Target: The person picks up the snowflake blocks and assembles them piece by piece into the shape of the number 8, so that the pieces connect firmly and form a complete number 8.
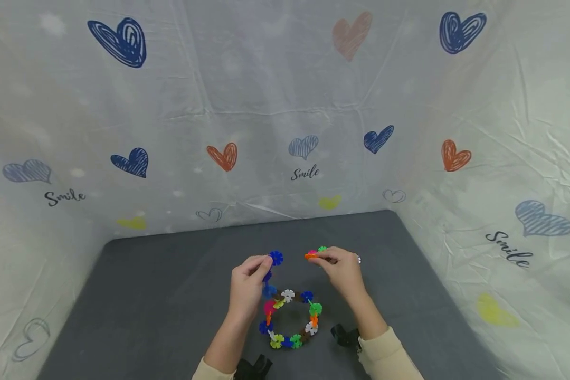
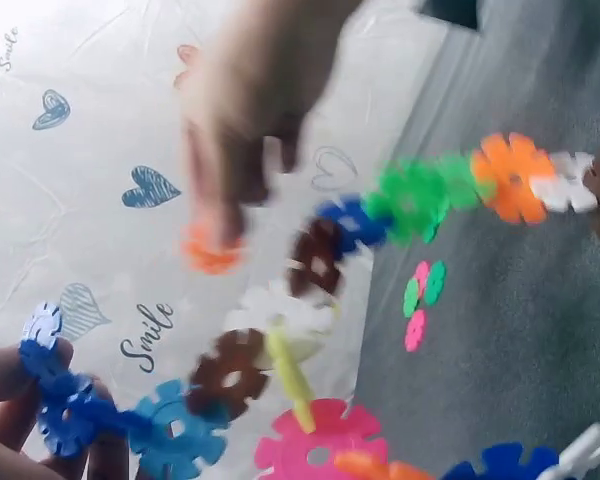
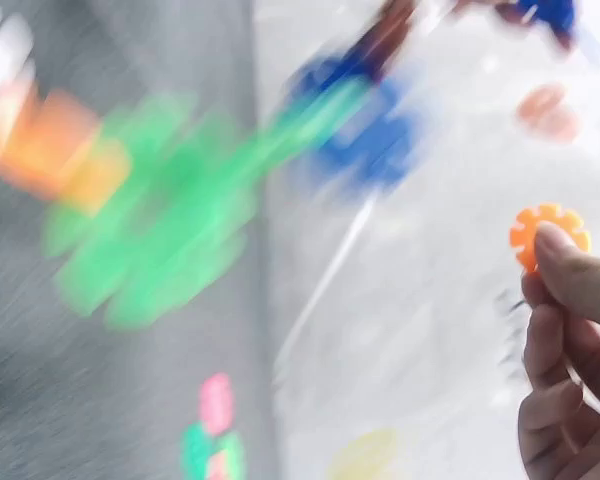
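My left hand [image 1: 248,287] pinches a dark blue notched plastic disc [image 1: 276,258] at the end of a short blue strand. That strand joins a ring of linked snowflake discs in many colours, among them a green disc [image 1: 315,309] and a white disc [image 1: 287,295]. Within the ring, a big pink disc [image 2: 320,445] and a light blue disc [image 2: 177,430] show in the left wrist view. Between thumb and fingers, my right hand [image 1: 343,272] pinches a single orange disc [image 3: 528,235], apart from the ring and to the right of the blue end.
Loose pink and green discs [image 2: 417,300] lie on the dark grey table [image 1: 171,295] beyond the ring. A white piece [image 1: 359,259] shows beside the right hand. Black wrist straps [image 1: 345,335] sit near both cuffs. A pale curtain [image 1: 266,79] printed with hearts surrounds the table.
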Tool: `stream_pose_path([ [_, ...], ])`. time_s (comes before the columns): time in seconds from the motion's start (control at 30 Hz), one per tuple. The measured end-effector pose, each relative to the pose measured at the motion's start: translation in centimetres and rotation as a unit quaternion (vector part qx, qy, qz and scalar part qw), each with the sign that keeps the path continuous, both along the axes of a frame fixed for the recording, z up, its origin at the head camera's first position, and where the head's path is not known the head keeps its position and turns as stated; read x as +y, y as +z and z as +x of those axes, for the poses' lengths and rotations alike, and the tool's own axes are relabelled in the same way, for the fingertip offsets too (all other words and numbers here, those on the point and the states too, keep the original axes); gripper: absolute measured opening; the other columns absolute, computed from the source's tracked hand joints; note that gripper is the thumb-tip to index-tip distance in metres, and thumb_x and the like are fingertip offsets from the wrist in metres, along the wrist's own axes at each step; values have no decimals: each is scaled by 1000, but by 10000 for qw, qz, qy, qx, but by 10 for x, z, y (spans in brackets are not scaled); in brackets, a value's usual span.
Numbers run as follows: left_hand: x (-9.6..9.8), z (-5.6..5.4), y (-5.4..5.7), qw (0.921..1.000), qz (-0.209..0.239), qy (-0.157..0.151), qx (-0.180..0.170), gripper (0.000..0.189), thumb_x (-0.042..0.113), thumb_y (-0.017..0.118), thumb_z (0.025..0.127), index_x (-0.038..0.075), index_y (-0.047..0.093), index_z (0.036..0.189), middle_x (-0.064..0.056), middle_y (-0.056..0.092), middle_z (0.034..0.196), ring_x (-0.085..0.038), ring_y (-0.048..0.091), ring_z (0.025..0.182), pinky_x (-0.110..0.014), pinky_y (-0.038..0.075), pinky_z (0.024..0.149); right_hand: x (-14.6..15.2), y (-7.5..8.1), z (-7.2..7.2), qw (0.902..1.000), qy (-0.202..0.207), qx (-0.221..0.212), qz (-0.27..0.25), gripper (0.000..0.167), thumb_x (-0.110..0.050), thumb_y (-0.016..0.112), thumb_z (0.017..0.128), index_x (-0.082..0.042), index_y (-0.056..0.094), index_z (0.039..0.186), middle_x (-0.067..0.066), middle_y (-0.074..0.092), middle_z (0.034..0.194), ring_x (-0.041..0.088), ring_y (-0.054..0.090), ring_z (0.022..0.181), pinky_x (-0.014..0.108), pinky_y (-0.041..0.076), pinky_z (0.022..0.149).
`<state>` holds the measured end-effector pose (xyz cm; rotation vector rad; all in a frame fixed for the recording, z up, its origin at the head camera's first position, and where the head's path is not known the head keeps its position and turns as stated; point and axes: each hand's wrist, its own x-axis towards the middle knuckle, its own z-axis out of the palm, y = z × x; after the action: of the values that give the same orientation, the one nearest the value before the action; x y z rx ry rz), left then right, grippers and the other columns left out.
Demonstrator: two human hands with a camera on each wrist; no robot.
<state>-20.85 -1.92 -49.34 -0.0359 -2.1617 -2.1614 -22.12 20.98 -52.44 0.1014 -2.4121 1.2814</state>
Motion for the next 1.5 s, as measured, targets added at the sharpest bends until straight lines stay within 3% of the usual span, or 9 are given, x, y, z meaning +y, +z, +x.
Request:
stream_pose_path([
  [0.1, -1, 0, 0, 9999, -106, 67, 15, 22, 22, 70, 97, 4, 79, 105, -11, 74, 105, -15, 65, 93, -23, 54, 82, -11, 19, 9, 9944, 398, 965, 185, 10, -12, 84, 80, -12, 83, 90, 2, 77, 87, 16, 66, 65, 24, 52, 53],
  [0.2, -2, 1, 2, 9998, -139, 128, 7, 21, 24, 72, 95, 6, 80, 103, -10, 76, 103, -15, 66, 92, -24, 54, 81, -21, 31, 13, 9776, 671, 1928, 519, 15, -3, 86, 76, -8, 82, 89, 4, 77, 86, 16, 71, 75, 24, 57, 62],
  [0.3, -2, 2, 4, 9995, -247, 176, 58, 21, 27, 73, 94, 8, 80, 101, -8, 76, 100, -16, 66, 89, -25, 55, 79, -29, 37, 14, 9630, 796, 2467, 742, 18, 1, 87, 73, -6, 82, 88, 4, 77, 85, 16, 70, 77, 22, 57, 66],
  [0.57, 0, 4, 10, 9987, -430, 83, 269, 19, 24, 74, 93, 8, 81, 100, -8, 78, 97, -17, 69, 84, -26, 56, 75, -36, 45, 13, 9431, 898, 3020, 1061, 15, -1, 86, 74, -8, 82, 87, 2, 77, 83, 16, 68, 73, 22, 55, 63],
  [0.73, 1, 7, 14, 9950, -612, 112, 785, 18, 26, 74, 93, 11, 82, 97, -6, 77, 90, -15, 66, 73, -25, 55, 67, -35, 49, 13, 9228, 836, 3419, 1569, 13, -4, 86, 75, -8, 82, 87, 2, 77, 83, 15, 65, 70, 23, 53, 59],
  [0.93, 2, 11, 16, 9833, -954, 476, 1476, 13, 27, 75, 93, 16, 82, 92, 1, 76, 84, -12, 62, 65, -26, 54, 61, -36, 57, 17, 9063, 723, 3714, 1881, 6, -14, 81, 84, -8, 82, 87, 3, 77, 83, 16, 64, 68, 25, 53, 57],
  [1.13, 6, 14, 17, 9634, -1423, 616, 2185, 12, 19, 73, 94, 10, 81, 92, 2, 76, 87, -8, 63, 68, -26, 56, 63, -40, 61, 21, 8711, 451, 4224, 2463, 18, -15, 69, 97, -6, 81, 87, 4, 75, 80, 17, 63, 65, 27, 55, 57],
  [1.37, 6, 15, 19, 9683, -1527, 340, 1947, 13, 18, 71, 96, 10, 81, 98, 3, 77, 95, -7, 64, 72, -25, 56, 65, -40, 64, 21, 8484, 660, 4528, 2663, 19, -8, 65, 98, -4, 81, 88, 5, 75, 80, 16, 64, 65, 28, 56, 58],
  [1.5, 3, 13, 20, 9734, -1482, 216, 1734, 14, 20, 71, 96, 10, 80, 99, 2, 76, 95, -9, 65, 74, -25, 55, 66, -35, 63, 18, 8600, 982, 4251, 2645, 13, -9, 69, 96, -6, 81, 91, 4, 75, 84, 16, 65, 70, 27, 57, 61],
])
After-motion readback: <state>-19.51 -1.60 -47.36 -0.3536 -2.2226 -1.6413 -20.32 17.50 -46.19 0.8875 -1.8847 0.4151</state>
